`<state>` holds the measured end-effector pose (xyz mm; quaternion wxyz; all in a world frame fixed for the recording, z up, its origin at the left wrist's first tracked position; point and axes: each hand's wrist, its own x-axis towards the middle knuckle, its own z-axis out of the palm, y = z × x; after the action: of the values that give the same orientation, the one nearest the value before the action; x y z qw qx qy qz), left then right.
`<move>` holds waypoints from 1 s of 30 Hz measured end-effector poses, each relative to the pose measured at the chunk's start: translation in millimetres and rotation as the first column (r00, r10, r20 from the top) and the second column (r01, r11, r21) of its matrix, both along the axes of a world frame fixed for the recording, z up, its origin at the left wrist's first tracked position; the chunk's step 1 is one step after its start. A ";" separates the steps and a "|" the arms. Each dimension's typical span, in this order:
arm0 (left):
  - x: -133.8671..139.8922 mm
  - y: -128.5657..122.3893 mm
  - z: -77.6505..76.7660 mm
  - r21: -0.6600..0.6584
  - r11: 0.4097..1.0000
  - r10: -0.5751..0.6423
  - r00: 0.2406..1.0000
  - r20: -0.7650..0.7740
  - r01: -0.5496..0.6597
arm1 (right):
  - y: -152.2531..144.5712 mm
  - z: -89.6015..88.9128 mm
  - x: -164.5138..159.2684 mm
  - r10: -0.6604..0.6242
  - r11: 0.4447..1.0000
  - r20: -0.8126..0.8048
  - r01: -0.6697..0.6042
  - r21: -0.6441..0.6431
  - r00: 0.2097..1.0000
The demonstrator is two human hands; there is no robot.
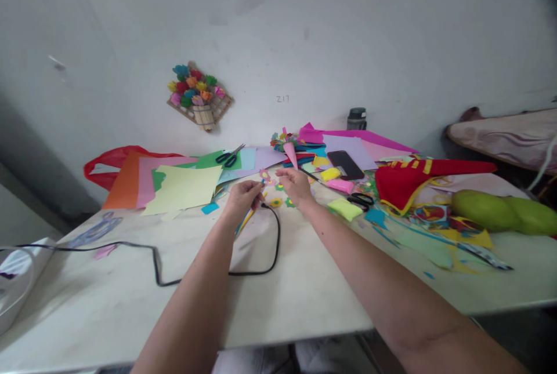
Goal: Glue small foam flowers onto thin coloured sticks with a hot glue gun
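My left hand (244, 199) is closed in a pinch around thin blue and yellow sticks (244, 222); they may be rolled paper, and their lower ends show below the palm. Right beside its fingertips is a pink paper flower (264, 175); I cannot tell whether they touch. My right hand (296, 186) hovers a little to the right with fingers curled together, and what they hold, if anything, is hidden. Between and below the hands, small yellow-and-green paper flowers (275, 203) lie on the table (304, 298). A black cable (278, 240) curves up to a plug end near the left hand.
Coloured paper sheets (183, 188) and scissors (230, 156) lie at the back left. Toward the right are a phone (346, 165), black-handled scissors (362, 200), red cloth (400, 185), paper scraps and a green lumpy object (500, 211). A flask (357, 119) stands by the wall.
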<state>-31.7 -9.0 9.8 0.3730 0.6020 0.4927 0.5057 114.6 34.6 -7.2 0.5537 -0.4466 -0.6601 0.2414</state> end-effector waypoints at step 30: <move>5.6 -5.0 2.6 -0.048 0.993 -0.108 0.991 0.080 0.112 | -9.1 -2.2 -7.1 -0.097 0.967 0.284 0.023 0.253 0.954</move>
<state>-26.0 -14.0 12.3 0.4349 0.5983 0.4569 0.4941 107.6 25.5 -9.4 0.5079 -0.4251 -0.7459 0.0711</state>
